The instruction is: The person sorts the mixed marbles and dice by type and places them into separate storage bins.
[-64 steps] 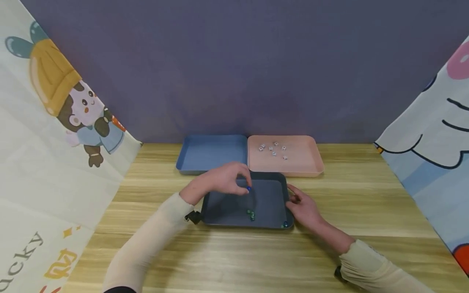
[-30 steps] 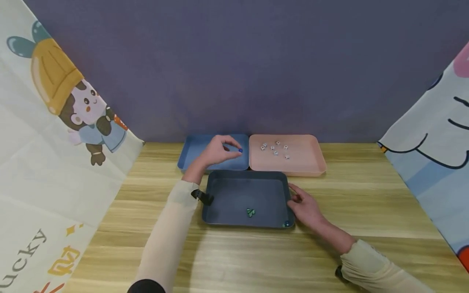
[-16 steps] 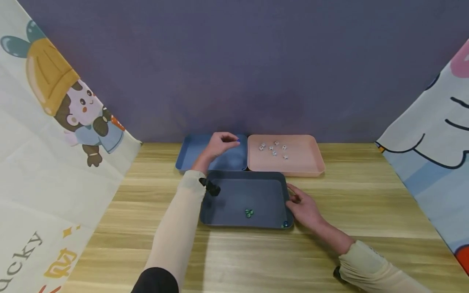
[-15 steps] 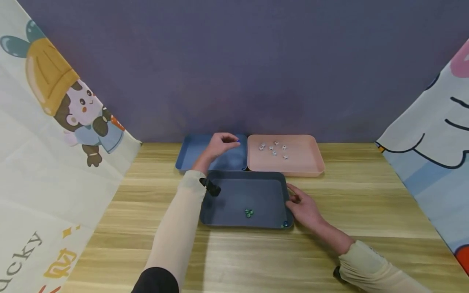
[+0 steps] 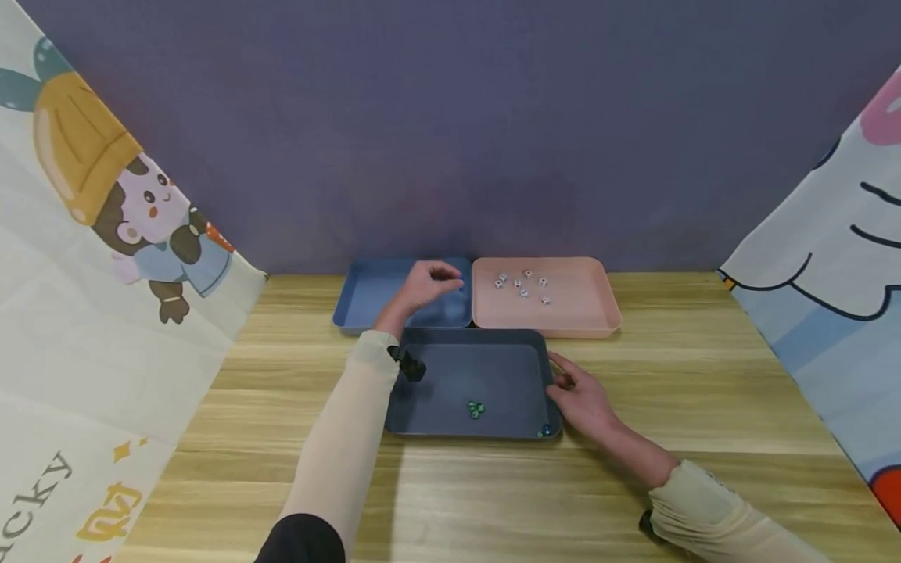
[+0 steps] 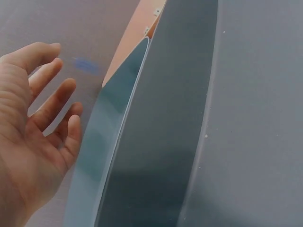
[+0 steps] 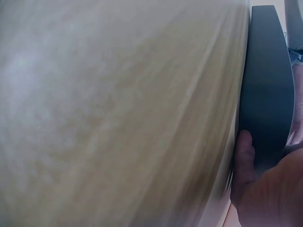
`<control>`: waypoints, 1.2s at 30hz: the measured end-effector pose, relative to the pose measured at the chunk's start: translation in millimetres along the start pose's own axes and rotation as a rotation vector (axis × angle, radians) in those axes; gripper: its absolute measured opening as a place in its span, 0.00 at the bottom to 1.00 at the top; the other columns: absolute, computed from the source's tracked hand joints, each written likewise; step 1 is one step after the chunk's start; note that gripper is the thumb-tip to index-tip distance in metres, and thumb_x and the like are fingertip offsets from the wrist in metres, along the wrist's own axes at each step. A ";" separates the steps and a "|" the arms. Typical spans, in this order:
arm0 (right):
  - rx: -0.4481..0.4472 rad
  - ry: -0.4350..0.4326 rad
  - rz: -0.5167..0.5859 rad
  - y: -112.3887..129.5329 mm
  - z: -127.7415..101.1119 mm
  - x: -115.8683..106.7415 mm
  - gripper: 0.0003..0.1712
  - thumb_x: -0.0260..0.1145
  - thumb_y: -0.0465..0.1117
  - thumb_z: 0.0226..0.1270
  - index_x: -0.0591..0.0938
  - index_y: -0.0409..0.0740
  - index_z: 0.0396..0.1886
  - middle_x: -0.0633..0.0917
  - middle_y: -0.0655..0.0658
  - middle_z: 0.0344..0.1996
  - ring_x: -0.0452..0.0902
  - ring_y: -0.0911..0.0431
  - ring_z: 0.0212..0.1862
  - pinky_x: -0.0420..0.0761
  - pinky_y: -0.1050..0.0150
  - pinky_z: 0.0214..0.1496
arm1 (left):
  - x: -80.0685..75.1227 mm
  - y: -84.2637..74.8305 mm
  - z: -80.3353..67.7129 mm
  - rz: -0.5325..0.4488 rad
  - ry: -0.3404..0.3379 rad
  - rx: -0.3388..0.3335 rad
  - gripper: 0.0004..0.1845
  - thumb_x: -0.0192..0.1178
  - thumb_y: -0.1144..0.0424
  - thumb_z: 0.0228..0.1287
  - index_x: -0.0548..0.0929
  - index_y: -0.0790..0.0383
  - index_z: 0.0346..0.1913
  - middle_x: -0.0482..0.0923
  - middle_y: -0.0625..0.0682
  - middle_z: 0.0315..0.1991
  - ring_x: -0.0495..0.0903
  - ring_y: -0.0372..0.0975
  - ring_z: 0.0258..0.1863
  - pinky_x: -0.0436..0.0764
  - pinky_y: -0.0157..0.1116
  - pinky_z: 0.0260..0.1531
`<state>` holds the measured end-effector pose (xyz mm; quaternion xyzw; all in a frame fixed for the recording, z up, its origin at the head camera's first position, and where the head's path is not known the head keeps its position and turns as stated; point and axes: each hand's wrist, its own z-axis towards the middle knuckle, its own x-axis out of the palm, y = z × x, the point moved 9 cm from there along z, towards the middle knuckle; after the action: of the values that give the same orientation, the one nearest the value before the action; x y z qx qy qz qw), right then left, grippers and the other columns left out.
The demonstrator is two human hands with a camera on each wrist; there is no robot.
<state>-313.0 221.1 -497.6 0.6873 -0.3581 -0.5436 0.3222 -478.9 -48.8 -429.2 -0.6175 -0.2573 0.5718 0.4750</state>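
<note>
My left hand (image 5: 425, 285) is over the blue tray (image 5: 366, 301), fingers loosely curved and apart in the left wrist view. A small blue piece (image 6: 86, 65) shows there as a blur in the air, just off the fingertips. My right hand (image 5: 583, 397) holds the right side of the dark grey tray (image 5: 486, 360), thumb at its rim; in the right wrist view a finger lies along the outer wall. Inside the dark tray are several small glossy green pieces (image 5: 475, 410) near the front middle and a dark blue-green one (image 5: 545, 430) in the front right corner.
A pink tray (image 5: 584, 313) beside the blue one holds several small white dice-like cubes (image 5: 524, 293). Both stand behind the dark tray on the wooden table (image 5: 669, 352). A dark backdrop (image 5: 450, 141) rises behind them, with printed cloths (image 5: 63, 313) at the sides.
My left hand has carried the small blue piece from over the dark tray to over the blue tray. The fingertips have now let go of it. My right hand has stayed at the dark tray.
</note>
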 end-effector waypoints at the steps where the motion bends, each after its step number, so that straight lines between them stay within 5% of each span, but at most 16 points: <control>1: -0.001 0.002 0.002 0.1 -0.1 0.2 0.36 0.59 0.34 0.65 0.65 0.48 0.74 0.80 0.40 0.44 0.74 0.50 0.44 0.73 0.59 0.43 | 0.4 0.3 -0.4 -0.003 0.000 -0.005 0.16 0.65 0.57 0.65 0.85 0.64 0.50 0.82 0.51 0.44 0.79 0.42 0.43 0.79 0.42 0.44; 8: 0.003 0.016 0.010 -0.2 1.3 0.6 0.36 0.58 0.34 0.66 0.64 0.49 0.74 0.80 0.40 0.44 0.73 0.50 0.44 0.72 0.59 0.43 | 2.4 3.5 2.7 -0.001 0.007 -0.007 0.15 0.64 0.57 0.66 0.86 0.64 0.50 0.82 0.50 0.44 0.79 0.42 0.42 0.79 0.42 0.44; 17: 0.003 0.021 0.013 -1.1 2.6 0.9 0.36 0.59 0.34 0.66 0.64 0.48 0.74 0.79 0.41 0.43 0.72 0.50 0.43 0.71 0.59 0.42 | 7.5 -18.5 2.8 0.060 0.118 0.085 0.14 0.64 0.58 0.66 0.86 0.64 0.48 0.82 0.49 0.43 0.80 0.40 0.41 0.79 0.41 0.43; 27: -0.053 0.009 0.017 1.9 1.7 -0.6 0.35 0.58 0.33 0.65 0.65 0.43 0.73 0.80 0.40 0.42 0.73 0.50 0.42 0.72 0.60 0.42 | 34.7 -47.7 -23.0 0.183 0.376 0.132 0.08 0.62 0.59 0.68 0.86 0.54 0.46 0.84 0.49 0.42 0.81 0.44 0.42 0.79 0.39 0.40; 36: -0.051 -0.021 0.024 2.8 1.0 -2.5 0.34 0.59 0.32 0.65 0.68 0.45 0.72 0.81 0.41 0.40 0.73 0.51 0.40 0.72 0.62 0.40 | 68.5 -61.6 -57.4 0.449 0.639 0.165 0.12 0.64 0.59 0.66 0.85 0.59 0.50 0.82 0.42 0.41 0.80 0.36 0.42 0.78 0.34 0.41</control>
<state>-314.8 221.7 -494.2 0.6690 -0.3556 -0.5557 0.3423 -395.8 19.1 -412.5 -0.7647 0.0917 0.4594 0.4424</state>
